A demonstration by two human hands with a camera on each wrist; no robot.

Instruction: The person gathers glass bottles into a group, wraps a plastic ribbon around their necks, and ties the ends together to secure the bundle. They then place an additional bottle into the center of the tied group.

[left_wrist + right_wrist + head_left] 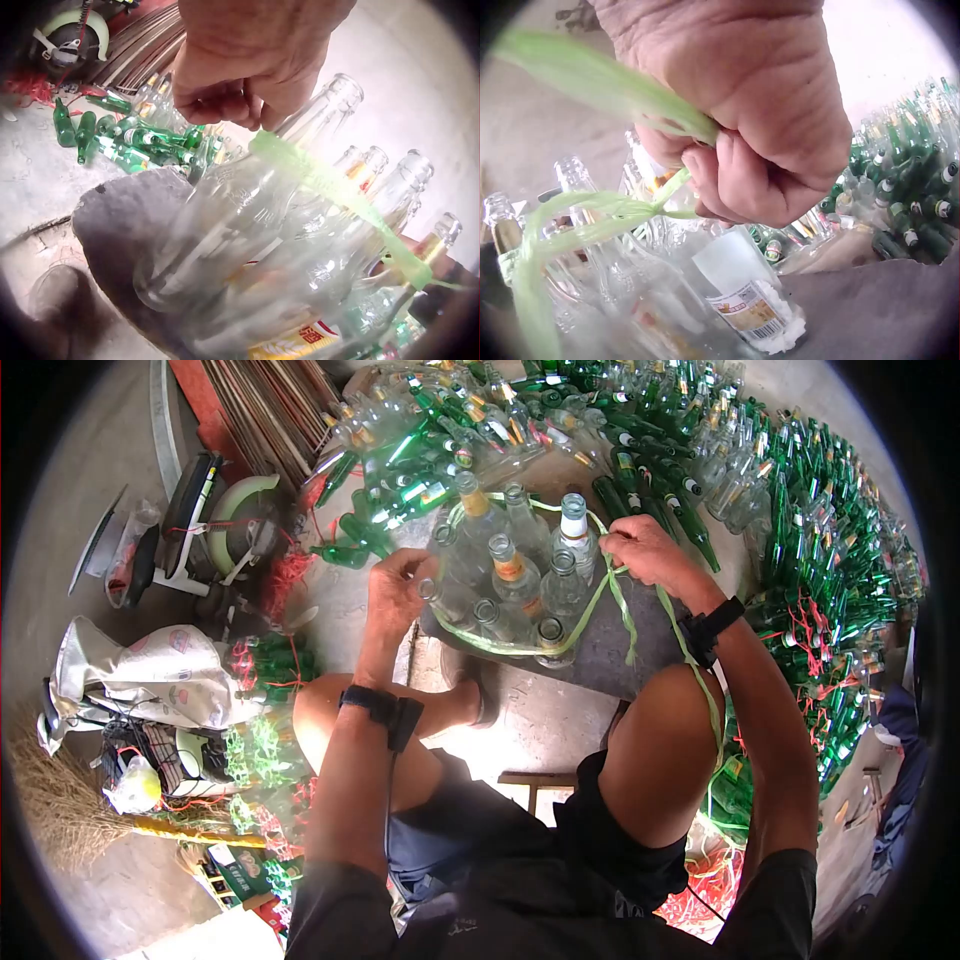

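Note:
Several clear glass bottles (515, 580) stand bunched on a dark slab (640, 650), with a green plastic strip (500, 648) looped around them. At the group's left side, my left hand (402, 582) pinches the strip with curled fingers; the left wrist view shows the strip (337, 187) running from under the hand (251, 67) across the bottles. At the right, my right hand (650, 550) grips the strip near a knot, and loose ends hang down. In the right wrist view, the strip (592, 82) passes through the curled fingers of the hand (742, 127), above a labelled bottle (750, 307).
Many green and clear bottles (800, 540) lie heaped behind and to the right. Green bottles (365, 535) lie left of the slab. A fan-like machine (240, 525), a white sack (170, 675) and a straw broom (70, 800) are at the left. My knees flank the slab's near side.

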